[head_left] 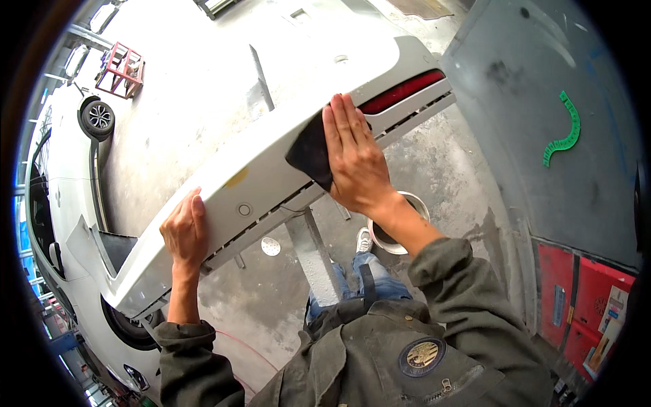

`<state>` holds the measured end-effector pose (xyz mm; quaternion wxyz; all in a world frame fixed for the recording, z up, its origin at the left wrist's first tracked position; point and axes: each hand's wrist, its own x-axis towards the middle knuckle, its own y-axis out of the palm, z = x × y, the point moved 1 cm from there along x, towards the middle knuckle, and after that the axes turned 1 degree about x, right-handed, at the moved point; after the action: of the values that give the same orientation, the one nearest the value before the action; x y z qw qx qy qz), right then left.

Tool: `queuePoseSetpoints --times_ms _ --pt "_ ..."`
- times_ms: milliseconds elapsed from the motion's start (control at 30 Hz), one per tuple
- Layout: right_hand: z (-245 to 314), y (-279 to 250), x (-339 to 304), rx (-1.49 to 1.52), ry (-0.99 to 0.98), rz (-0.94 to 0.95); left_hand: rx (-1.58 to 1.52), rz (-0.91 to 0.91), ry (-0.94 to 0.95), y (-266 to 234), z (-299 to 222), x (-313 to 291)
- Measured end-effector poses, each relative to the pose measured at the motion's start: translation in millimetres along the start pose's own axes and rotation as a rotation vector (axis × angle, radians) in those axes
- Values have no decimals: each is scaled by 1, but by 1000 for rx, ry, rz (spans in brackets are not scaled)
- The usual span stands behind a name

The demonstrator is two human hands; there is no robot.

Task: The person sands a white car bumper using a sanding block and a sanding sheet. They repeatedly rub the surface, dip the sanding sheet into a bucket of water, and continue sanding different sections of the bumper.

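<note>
A white car bumper (268,178) slants across the view, resting on a pale metal stand (313,254). On its face are a round cap, a yellowish patch (237,178) and, toward the right end, a red reflector strip (401,92). My right hand (354,152) presses a black sheet of sandpaper (308,150) against the bumper just left of the reflector. Its fingers lie straight and close together; the thumb is hidden. At the bumper's left part, my left hand (185,229) grips the upper edge, thumb on the face and fingertips out of sight behind.
Below my right forearm stands a white bucket (415,200). A grey panel (542,136) with a curved green strip (569,129) rises at right, above a red cabinet (583,292). White cars (68,176) line the left. A red frame cart (121,70) is farther off.
</note>
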<state>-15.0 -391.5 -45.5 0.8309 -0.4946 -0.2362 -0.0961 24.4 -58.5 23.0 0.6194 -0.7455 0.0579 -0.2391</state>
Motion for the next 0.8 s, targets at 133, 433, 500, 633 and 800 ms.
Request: queuePoseSetpoints --times_ms 133,433,500,633,800 --pt "3 0 -19 10 2 54 19 21 -11 -2 3 0" --pt "50 16 -22 48 -117 147 10 -19 -7 2 0 4" --pt "58 19 -32 123 -318 243 -2 -16 -13 2 0 2" --pt "-14 -14 -41 104 -214 164 -11 -16 -25 -3 4 -5" --pt "15 -9 -43 81 -136 194 -5 -17 -24 -1 -6 1"
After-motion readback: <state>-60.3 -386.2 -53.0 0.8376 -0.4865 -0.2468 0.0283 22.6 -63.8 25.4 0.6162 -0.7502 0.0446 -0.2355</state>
